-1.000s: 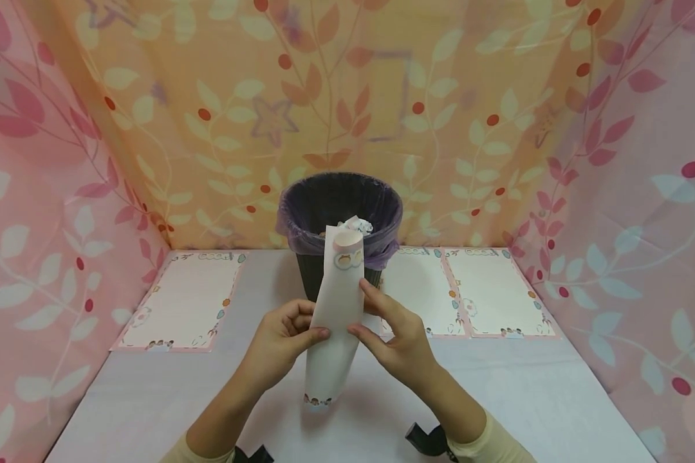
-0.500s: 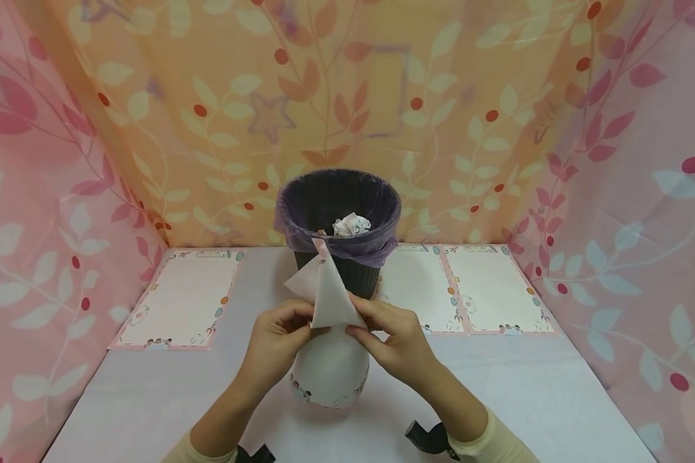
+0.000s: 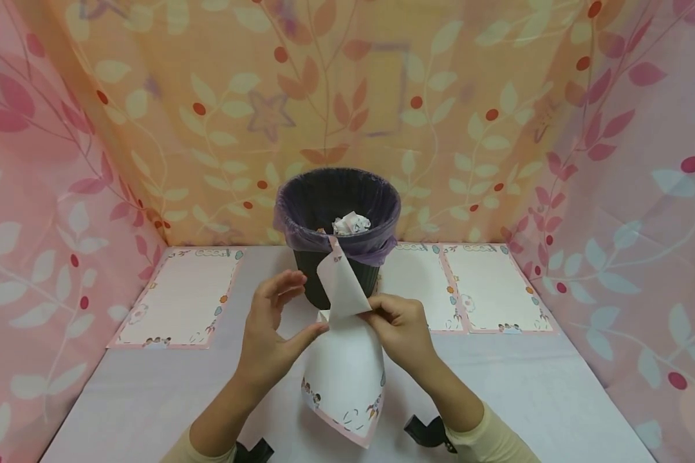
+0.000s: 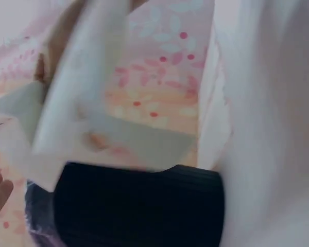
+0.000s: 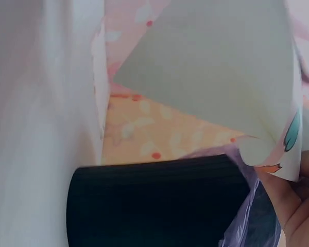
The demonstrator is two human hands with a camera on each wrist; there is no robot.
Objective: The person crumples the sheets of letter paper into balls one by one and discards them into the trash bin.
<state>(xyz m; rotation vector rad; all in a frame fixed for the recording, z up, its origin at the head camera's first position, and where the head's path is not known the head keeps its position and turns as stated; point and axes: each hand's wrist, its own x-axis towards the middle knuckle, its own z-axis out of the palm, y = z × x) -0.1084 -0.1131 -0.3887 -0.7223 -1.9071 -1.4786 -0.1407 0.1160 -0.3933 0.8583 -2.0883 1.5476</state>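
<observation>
Free room outward of both hands [image 3: 268,335], bin [image 3: 309,260] in the way beyond the paper [image 3: 345,360].

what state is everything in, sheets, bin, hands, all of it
Held sheet: bent, upper part folded over
Right hand: pinching the held sheet's edge
Left hand: fingers off the held sheet, thumb tip at its edge, contact unclear
Bin: upright, lined
Bag: purple, folded over the bin's rim
Crumpled paper: wadded, in the bin
Left sheet: flat
Middle sheet: flat, partly hidden
Far-right sheet: flat
</observation>
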